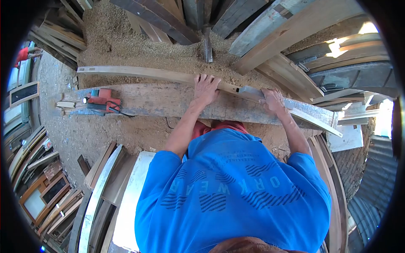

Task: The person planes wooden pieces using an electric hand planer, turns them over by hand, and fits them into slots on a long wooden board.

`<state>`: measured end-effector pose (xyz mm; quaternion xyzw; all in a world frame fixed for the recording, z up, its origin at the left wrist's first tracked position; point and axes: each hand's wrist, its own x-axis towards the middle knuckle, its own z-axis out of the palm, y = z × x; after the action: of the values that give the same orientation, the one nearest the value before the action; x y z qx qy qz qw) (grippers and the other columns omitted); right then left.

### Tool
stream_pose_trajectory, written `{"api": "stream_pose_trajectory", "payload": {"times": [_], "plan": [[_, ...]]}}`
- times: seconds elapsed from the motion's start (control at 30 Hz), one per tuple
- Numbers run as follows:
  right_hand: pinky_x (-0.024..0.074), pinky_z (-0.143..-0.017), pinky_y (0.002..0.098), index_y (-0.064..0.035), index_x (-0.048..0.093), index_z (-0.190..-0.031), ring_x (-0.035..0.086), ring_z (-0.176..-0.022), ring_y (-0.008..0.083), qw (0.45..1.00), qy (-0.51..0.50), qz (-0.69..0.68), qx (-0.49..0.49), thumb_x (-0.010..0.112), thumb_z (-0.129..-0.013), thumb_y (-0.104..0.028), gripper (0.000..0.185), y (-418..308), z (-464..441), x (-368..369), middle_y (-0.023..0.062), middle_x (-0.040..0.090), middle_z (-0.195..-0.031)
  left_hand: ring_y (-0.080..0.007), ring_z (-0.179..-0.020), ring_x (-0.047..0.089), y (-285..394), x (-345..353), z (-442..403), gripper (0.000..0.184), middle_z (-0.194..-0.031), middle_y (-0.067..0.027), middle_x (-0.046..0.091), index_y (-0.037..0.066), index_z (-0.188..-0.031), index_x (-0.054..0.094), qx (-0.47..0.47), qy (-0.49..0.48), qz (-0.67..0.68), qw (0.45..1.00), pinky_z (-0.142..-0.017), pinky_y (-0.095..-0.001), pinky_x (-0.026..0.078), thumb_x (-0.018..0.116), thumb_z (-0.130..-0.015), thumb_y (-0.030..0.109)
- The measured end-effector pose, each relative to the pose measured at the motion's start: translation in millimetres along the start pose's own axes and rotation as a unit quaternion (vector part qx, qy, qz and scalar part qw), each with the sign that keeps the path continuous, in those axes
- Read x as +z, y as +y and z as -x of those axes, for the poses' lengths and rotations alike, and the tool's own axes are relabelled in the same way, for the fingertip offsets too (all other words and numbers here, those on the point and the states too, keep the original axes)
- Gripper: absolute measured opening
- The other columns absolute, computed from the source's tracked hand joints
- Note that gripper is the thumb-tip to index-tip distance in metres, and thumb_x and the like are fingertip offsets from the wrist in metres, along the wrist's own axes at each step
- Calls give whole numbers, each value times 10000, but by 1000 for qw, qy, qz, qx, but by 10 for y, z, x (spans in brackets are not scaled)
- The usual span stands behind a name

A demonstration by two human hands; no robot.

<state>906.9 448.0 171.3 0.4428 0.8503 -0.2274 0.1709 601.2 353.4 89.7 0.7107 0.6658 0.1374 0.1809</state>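
Observation:
A long, narrow wooden piece (156, 73) runs along the far side of a worn plank bench (160, 99). My left hand (206, 89) lies over this piece near its middle, the fingers wrapped over its far edge. Further right, my right hand (274, 101) is closed round a pale block (250, 92) that rests against the long piece; its fingers are slightly blurred. Past my right hand a thin pale strip (316, 121) extends over the bench's near edge.
A red power tool (103, 101) with a black cord sits on the bench's left part, beside a small wood piece (66, 104). Beams (270, 33) lean beyond the sawdust. Frames and boards (46, 196) are stacked at left. Another person's arm (34, 52) shows far left.

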Motion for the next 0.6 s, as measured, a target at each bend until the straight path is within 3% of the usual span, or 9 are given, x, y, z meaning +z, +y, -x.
{"api": "stream_pose_trajectory", "payload": {"times": [0.1, 0.27, 0.3, 0.37, 0.43, 0.47, 0.53, 0.57, 0.6], "plan": [[499, -913, 537, -37, 669, -1074, 687, -1006, 428, 997, -39, -46, 42, 794, -811, -280, 379, -89, -3, -259, 240, 725, -963, -303, -1213, 485, 12, -50, -9, 604, -1219, -89, 630, 177, -1331, 603, -8, -12, 6, 1000, -1065, -494, 311, 796, -773, 301], [553, -840, 400, -9, 667, -1239, 711, -940, 255, 944, 12, -330, 22, 769, -869, -276, 467, -133, -30, -398, 176, 751, -1033, -335, -1258, 513, 226, -235, -36, 691, -1255, -147, 631, 116, -1448, 505, -45, 62, 146, 986, -1086, -494, 377, 765, -863, 377], [558, -822, 368, 6, 665, -1250, 705, -924, 206, 918, 10, -395, 22, 760, -884, -273, 470, -182, -67, -403, 157, 752, -1044, -315, -1235, 537, 355, -356, -39, 663, -1239, -141, 638, 98, -1443, 503, -85, 8, 254, 963, -1070, -468, 406, 745, -895, 382], [553, -802, 338, 40, 663, -1217, 665, -932, 157, 839, 38, -542, 3, 745, -911, -286, 455, -347, -149, -347, 125, 739, -1048, -276, -1188, 586, 642, -566, -4, 612, -1208, -131, 650, 64, -1433, 499, -163, -100, 455, 870, -1039, -415, 463, 704, -958, 391], [541, -785, 318, 63, 656, -1200, 637, -904, 151, 781, 81, -619, 5, 697, -966, -297, 432, -672, -208, -381, 83, 710, -987, -227, -1125, 627, 749, -400, 74, 533, -1256, -121, 648, 45, -1426, 500, -122, -74, 570, 809, -978, -372, 512, 654, -1013, 345], [545, -799, 312, 61, 654, -1214, 642, -916, 144, 811, 71, -580, 7, 668, -989, -278, 406, -729, -227, -453, 94, 709, -1018, -203, -1093, 647, 807, -293, 96, 494, -1281, -117, 648, 36, -1422, 500, -100, -62, 625, 772, -947, -350, 536, 630, -1041, 322], [552, -827, 300, 55, 650, -1240, 652, -941, 130, 866, 49, -497, 11, 612, -1036, -239, 361, -829, -238, -651, 116, 707, -1081, -185, -920, 672, 909, -363, 79, 484, -1121, -82, 675, 45, -1371, 545, -155, -5, 746, 647, -802, -357, 575, 495, -1086, 434], [538, -893, 345, 49, 641, -1213, 621, -1007, 148, 854, 177, -481, -90, 600, -1049, -253, 346, -1073, -51, -991, 115, 678, -1065, -179, -876, 672, 852, -476, 93, 517, -1066, -76, 681, 47, -1362, 554, -191, -18, 775, 602, -759, -360, 578, 466, -1086, 475], [510, -830, 325, 47, 650, -1181, 595, -951, 134, 849, 243, -459, -102, 597, -1027, -228, 320, -1197, 91, -1312, 94, 658, -1024, -173, -832, 671, 808, -587, 118, 553, -1012, -69, 686, 49, -1353, 563, -226, -30, 801, 553, -716, -364, 581, 437, -1087, 517]]}}
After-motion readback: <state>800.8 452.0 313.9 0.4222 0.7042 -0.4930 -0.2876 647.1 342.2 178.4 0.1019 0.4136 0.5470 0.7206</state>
